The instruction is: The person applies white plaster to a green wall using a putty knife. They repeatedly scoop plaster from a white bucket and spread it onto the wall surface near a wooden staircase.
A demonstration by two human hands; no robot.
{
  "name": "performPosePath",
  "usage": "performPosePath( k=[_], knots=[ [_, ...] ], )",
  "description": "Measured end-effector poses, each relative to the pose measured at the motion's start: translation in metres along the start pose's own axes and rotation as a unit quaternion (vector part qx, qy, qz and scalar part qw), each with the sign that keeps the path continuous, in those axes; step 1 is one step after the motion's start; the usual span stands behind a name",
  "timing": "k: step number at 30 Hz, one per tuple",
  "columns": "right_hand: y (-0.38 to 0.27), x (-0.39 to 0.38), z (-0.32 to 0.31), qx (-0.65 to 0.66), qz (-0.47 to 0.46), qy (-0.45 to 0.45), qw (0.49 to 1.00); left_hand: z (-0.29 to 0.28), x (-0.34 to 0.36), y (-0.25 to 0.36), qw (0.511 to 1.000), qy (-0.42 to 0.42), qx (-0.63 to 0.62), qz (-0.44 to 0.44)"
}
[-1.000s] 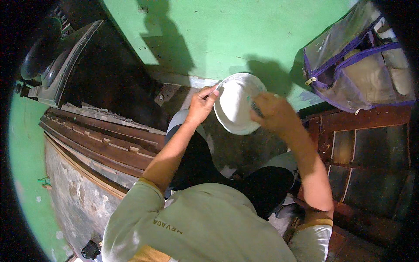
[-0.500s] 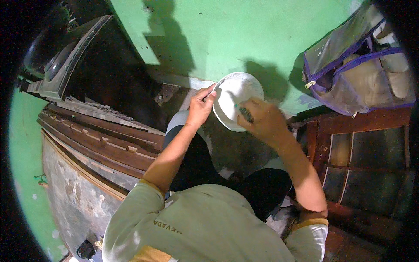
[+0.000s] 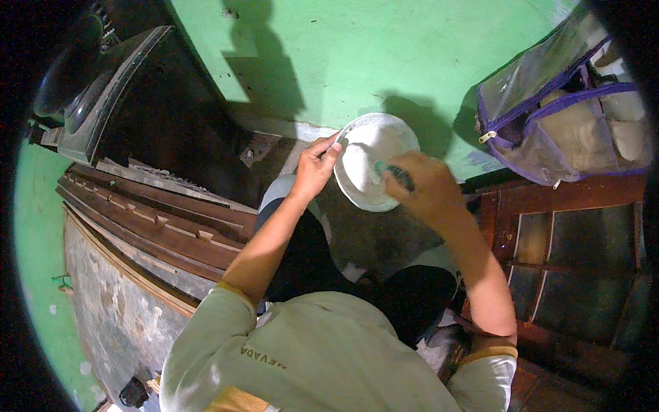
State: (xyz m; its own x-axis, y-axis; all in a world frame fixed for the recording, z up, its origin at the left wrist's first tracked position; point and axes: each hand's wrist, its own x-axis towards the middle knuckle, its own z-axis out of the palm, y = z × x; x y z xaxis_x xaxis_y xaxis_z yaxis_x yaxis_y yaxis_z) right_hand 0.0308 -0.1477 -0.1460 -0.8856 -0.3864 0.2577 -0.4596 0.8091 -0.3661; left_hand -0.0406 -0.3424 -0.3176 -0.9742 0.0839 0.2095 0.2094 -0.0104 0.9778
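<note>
A round white tub [image 3: 367, 147] is tilted toward me between my knees, low in front of the green wall. My left hand [image 3: 317, 167] is closed on its left rim, thumb on the inner side. Over the lower right of the tub, my right hand [image 3: 431, 191] is closed around a small green and dark tool [image 3: 399, 177], smeared by motion. Its green end points into the tub, near or against the inner surface. The tool's exact kind cannot be made out.
On the right, a clear bag with purple edging [image 3: 559, 117] stands above a brown wooden frame with panes [image 3: 570, 240]. Stacked wooden boards [image 3: 158, 220] and a grey panel [image 3: 113, 302] lie left. A dark cabinet-like thing [image 3: 158, 110] leans at the upper left.
My right hand has shifted slightly right and down with the tool, and more of the tool's green end shows. My left hand keeps its hold on the rim.
</note>
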Motion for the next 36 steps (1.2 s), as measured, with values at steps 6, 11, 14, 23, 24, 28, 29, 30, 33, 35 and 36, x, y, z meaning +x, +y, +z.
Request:
performPosePath(
  k=[6, 11, 14, 23, 24, 28, 29, 30, 33, 35, 36],
  knots=[
    [0.014, 0.021, 0.001, -0.045, -0.051, 0.038, 0.997, 0.002, 0.002, 0.012, 0.999, -0.02, 0.018, 0.035],
    [-0.005, 0.015, -0.001, -0.003, -0.035, 0.002, 0.999, -0.005, 0.005, -0.003, 1.0, -0.006, 0.015, 0.013],
    [0.018, 0.016, -0.018, 0.004, 0.031, 0.016, 0.999, -0.008, 0.007, 0.008, 0.999, -0.004, 0.04, 0.005],
    [0.0, 0.041, 0.006, -0.091, -0.125, -0.068, 0.986, -0.007, 0.014, 0.006, 0.999, -0.008, 0.023, 0.04],
    [-0.002, 0.036, 0.007, -0.081, -0.145, -0.078, 0.983, -0.008, 0.014, 0.004, 0.999, -0.004, 0.025, 0.028],
    [0.003, 0.022, 0.003, -0.02, -0.154, -0.086, 0.984, -0.011, 0.01, -0.002, 0.999, 0.015, 0.027, 0.019],
    [0.009, 0.019, -0.003, -0.001, -0.139, -0.081, 0.987, -0.012, 0.009, -0.002, 0.999, 0.022, 0.026, 0.026],
    [0.015, 0.018, -0.011, -0.013, -0.124, -0.053, 0.991, -0.013, 0.012, -0.002, 0.999, 0.022, 0.029, 0.032],
    [0.026, 0.013, -0.019, -0.043, -0.087, 0.002, 0.995, -0.015, 0.013, 0.003, 0.997, 0.026, 0.043, 0.058],
    [0.03, 0.007, -0.008, -0.064, -0.073, 0.003, 0.995, -0.012, 0.011, 0.01, 0.996, 0.028, 0.03, 0.081],
    [0.026, 0.001, 0.001, -0.066, -0.076, -0.002, 0.995, -0.011, 0.01, 0.011, 0.995, 0.03, 0.025, 0.091]
  ],
)
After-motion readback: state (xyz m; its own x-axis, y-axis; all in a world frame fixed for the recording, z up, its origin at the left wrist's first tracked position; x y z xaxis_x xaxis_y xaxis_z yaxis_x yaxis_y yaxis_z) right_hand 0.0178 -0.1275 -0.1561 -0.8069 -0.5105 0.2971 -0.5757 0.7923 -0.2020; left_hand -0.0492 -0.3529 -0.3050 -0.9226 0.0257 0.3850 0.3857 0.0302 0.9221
